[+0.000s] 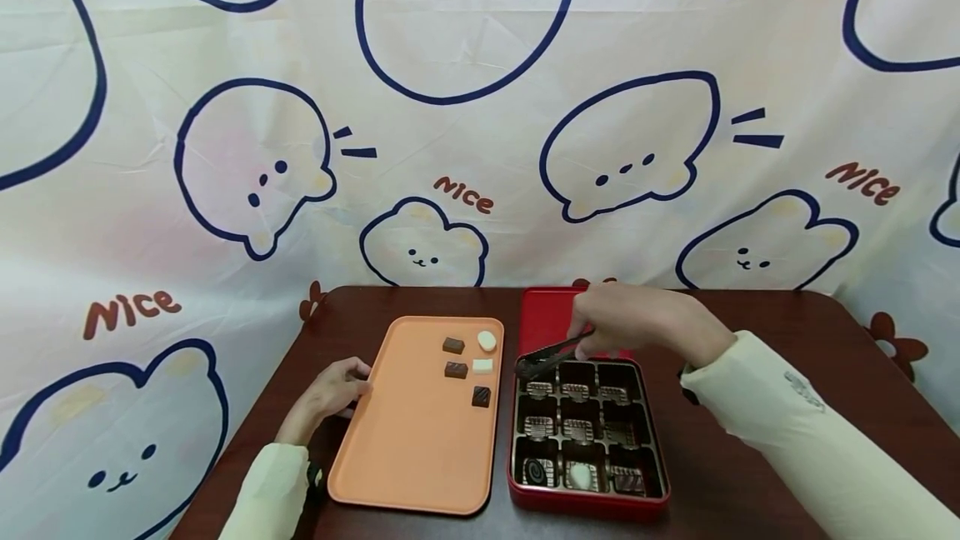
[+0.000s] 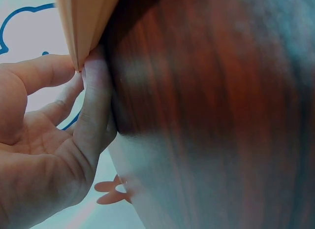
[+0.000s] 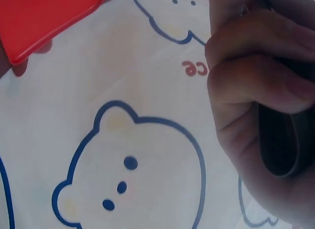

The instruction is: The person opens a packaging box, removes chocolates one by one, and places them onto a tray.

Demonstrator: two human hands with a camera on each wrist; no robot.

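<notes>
My left hand (image 1: 333,388) pinches the left edge of an orange tray (image 1: 408,432) between thumb and finger; the left wrist view shows the tray's edge (image 2: 88,22) from the side. Several chocolates lie at the tray's upper right: brown blocks (image 1: 453,345), a white oval one (image 1: 487,341), a white block (image 1: 482,366) and a dark square (image 1: 481,397). My right hand (image 1: 626,319) grips black tongs (image 1: 551,354), tips over the back left compartment of a red tin (image 1: 592,505). Whether the tips hold anything is too dark to tell.
The tin's divided insert has a dark swirled chocolate (image 1: 535,472), a white one (image 1: 581,476) and a brown one (image 1: 627,480) in the front row. Behind the tin lies a red lid (image 1: 546,315). A printed cloth (image 1: 510,140) hangs beyond the brown table (image 1: 750,440).
</notes>
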